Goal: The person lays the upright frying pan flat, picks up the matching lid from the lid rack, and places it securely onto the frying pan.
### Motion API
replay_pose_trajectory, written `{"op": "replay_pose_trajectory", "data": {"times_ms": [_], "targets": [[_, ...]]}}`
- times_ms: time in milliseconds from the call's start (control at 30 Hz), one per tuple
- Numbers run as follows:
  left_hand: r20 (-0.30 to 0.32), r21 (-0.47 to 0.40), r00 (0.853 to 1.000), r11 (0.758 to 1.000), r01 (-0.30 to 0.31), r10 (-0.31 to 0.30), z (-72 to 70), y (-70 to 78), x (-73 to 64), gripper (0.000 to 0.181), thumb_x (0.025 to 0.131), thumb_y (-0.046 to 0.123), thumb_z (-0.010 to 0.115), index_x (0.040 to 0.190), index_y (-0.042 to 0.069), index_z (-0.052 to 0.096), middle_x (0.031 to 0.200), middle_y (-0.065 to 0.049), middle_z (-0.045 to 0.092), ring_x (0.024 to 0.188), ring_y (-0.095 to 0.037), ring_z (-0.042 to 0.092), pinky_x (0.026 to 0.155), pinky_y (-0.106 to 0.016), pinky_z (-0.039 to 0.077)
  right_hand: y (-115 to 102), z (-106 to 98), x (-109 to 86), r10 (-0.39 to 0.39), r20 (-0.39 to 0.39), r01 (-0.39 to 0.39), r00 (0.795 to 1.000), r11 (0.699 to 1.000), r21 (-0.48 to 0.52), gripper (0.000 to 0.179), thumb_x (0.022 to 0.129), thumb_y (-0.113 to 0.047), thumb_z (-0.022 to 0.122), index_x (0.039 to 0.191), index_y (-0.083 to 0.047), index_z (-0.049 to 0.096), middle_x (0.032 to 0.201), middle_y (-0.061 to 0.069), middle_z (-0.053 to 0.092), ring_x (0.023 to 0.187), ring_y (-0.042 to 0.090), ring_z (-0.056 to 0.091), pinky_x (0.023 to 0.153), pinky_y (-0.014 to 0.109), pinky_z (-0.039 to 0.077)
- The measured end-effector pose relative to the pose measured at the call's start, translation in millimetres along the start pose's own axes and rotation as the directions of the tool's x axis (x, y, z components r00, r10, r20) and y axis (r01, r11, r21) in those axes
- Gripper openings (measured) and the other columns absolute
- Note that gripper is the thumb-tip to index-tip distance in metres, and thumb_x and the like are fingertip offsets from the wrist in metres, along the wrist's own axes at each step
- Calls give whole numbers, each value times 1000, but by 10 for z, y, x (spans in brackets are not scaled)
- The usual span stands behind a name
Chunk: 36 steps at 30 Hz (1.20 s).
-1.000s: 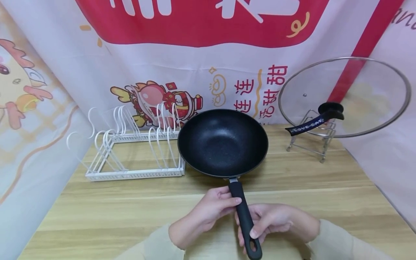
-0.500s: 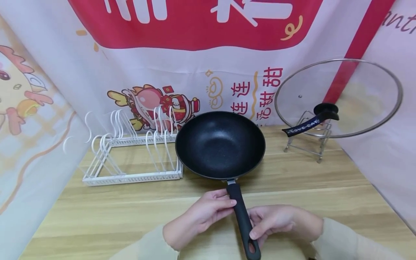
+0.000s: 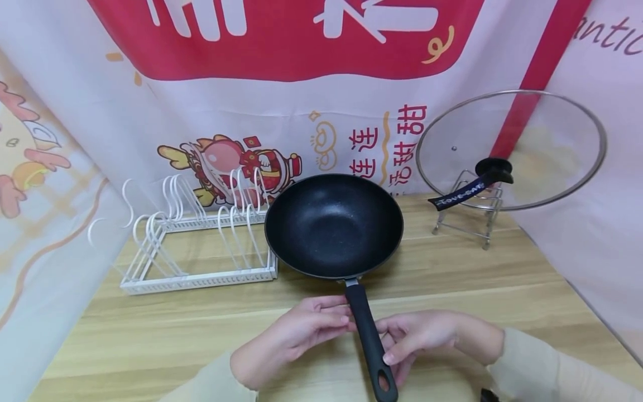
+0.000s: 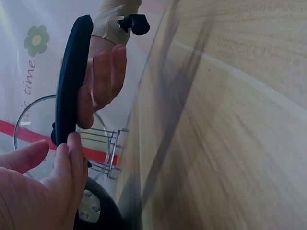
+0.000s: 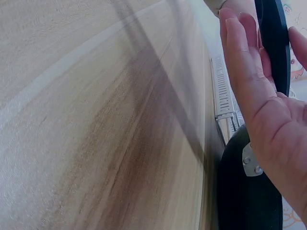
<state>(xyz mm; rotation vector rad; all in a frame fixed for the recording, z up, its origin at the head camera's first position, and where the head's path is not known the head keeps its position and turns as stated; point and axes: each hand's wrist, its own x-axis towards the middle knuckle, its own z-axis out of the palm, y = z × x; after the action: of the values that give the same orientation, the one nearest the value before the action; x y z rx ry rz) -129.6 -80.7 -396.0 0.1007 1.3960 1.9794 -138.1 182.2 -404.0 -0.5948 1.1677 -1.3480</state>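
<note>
A black wok (image 3: 334, 234) faces me in the middle of the head view, tilted up with its dark inside showing. Its long black handle (image 3: 365, 329) points toward me between both hands. My left hand (image 3: 296, 329) supports the handle's upper part from below; in the left wrist view its straight fingers (image 4: 64, 167) touch the underside while the thumb stands off to the side. Nearer the handle's looped end, my right hand (image 3: 424, 335) holds it, thumb along one side and fingers underneath. The right wrist view shows the riveted bracket (image 5: 252, 160) under the wok.
Left of the wok stands a white wire rack (image 3: 201, 280) with curved dividers, its right end close to the wok's rim. A glass lid (image 3: 552, 156) with a black knob leans in a small metal stand (image 3: 486, 229) at the right. Printed cloth (image 3: 271, 100) hangs behind the wooden table (image 3: 527, 296).
My left thumb has come off the handle and the left hand has drawn slightly left. My right hand stays near the handle's end. The whole head view has shifted a little.
</note>
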Motion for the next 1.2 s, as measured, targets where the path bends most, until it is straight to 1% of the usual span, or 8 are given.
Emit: {"op": "replay_pose_trajectory", "data": {"times_ms": [167, 267, 400, 600, 800, 933, 1100, 1200], "targets": [[62, 64, 998, 998, 19, -23, -57, 104, -60, 55, 98, 0, 59, 147, -16, 38, 138, -29, 58, 108, -27, 71, 101, -39, 51, -1, 14, -19, -72, 5, 72, 997, 997, -37, 36, 104, -12, 60, 131, 5, 45, 116, 51, 54, 98, 20, 72, 87, 40, 59], [84, 129, 996, 992, 16, -27, -109, 173, -80, 55, 99, 6, 59, 147, -13, 41, 138, -27, 59, 107, -24, 71, 104, -45, 49, -13, 19, -39, -71, -8, 71, 997, 996, -47, 31, 104, -11, 59, 128, 4, 47, 115, 50, 56, 96, 20, 72, 85, 38, 59], [90, 229, 996, 973, -23, 2, -184, 269, -82, 54, 101, 13, 59, 148, -9, 45, 138, -24, 60, 106, -22, 71, 105, -50, 48, -35, 14, -72, -54, -34, 52, 998, 997, -57, 25, 105, -13, 59, 124, 1, 49, 114, 37, 65, 94, 19, 72, 85, 37, 59], [132, 337, 990, 938, -82, 39, -192, 421, -66, 49, 102, 17, 60, 144, -7, 50, 132, -18, 66, 106, -23, 71, 100, -48, 52, -77, 11, -125, -55, -54, 51, 997, 995, -83, 24, 107, -15, 55, 124, 0, 48, 115, 37, 65, 97, 19, 72, 87, 39, 59], [184, 341, 978, 927, -153, 94, -51, 571, 22, 45, 103, 13, 59, 141, -11, 51, 128, -20, 68, 104, -20, 70, 93, -38, 56, -110, -18, -200, -94, -61, 85, 994, 987, -136, 33, 108, -14, 52, 126, 12, 42, 117, 38, 64, 101, 22, 71, 90, 51, 57], [198, 351, 972, 917, -190, 126, 119, 697, 92, 42, 103, 11, 59, 140, -9, 53, 125, -18, 69, 104, -20, 70, 93, -39, 57, -173, -38, -270, -138, -82, 120, 987, 974, -191, 38, 109, -15, 51, 128, 16, 40, 116, 37, 64, 103, 24, 71, 91, 57, 55], [207, 398, 967, 891, -219, 146, 331, 881, 189, 36, 104, 9, 59, 137, -3, 59, 123, -15, 71, 104, -21, 70, 95, -43, 56, -263, -78, -391, -162, -154, 126, 975, 968, -217, 37, 107, -15, 53, 127, 15, 43, 116, 27, 68, 105, 27, 70, 92, 51, 56], [211, 429, 965, 872, -237, 158, 434, 983, 249, 35, 104, 9, 60, 137, -2, 59, 123, -15, 71, 104, -21, 70, 94, -41, 56, -280, -118, -467, -199, -186, 155, 962, 961, -228, 37, 106, -12, 53, 125, 17, 42, 116, 31, 66, 105, 28, 70, 92, 52, 56]]}}
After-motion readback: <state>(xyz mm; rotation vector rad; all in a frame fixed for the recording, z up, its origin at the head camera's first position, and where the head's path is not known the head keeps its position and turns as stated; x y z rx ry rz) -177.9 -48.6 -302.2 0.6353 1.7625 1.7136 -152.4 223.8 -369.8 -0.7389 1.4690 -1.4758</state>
